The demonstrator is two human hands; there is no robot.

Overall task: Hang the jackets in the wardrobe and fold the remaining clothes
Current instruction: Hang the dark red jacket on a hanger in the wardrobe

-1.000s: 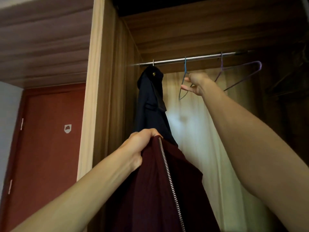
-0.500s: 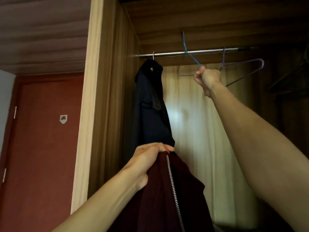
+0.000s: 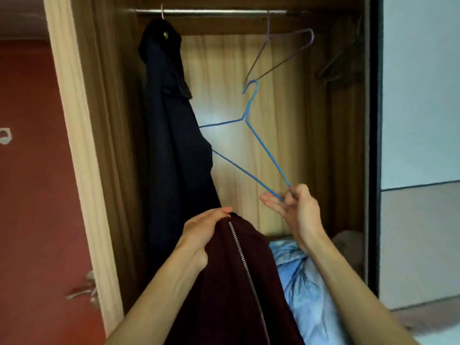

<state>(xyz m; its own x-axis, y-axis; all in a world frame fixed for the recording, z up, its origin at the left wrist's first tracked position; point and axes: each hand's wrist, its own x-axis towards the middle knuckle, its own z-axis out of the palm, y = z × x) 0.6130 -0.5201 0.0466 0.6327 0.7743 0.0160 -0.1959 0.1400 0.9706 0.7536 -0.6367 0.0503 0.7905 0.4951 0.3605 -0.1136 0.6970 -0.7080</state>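
Wide-open wardrobe (image 3: 112, 120) fills the view, and right in front of it is the big one, the maroon jacket (image 3: 224, 295), held up low and centre at the wardrobe's mouth with its zip (image 3: 245, 265) running down the middle, not on a hanger yet. Behind it the navy jacket (image 3: 171, 135) is already up, hanging from the left end of the rail (image 3: 211, 11), so by my reckoning that's one done and this is the second under way. Now the blue hanger (image 3: 267, 153): it's off the rail, tilted, hook uppermost and right by the lower tip of the purple hanger (image 3: 268, 28), and I can't tell whether the two touch. The right hand (image 3: 296, 210) has it by one shoulder corner, pinched between thumb and curled fingers, the other fingers stretched loosely out. The left hand (image 3: 206, 230) is clamped over the top of the maroon collar, fingers folded across the cloth beside the zip. What's next, I'd say, is bringing hanger and collar together: clear that hook of the purple wire, then thread a wire arm into one shoulder while the left hand keeps the collar open. Thin wire, heavy cloth, it could slip off. Around all this: a red door (image 3: 37, 195) to the left, a pale wall (image 3: 420, 95) to the right, a crumpled blue cloth (image 3: 303, 282) low in the wardrobe, and a small metal door handle (image 3: 84, 290).
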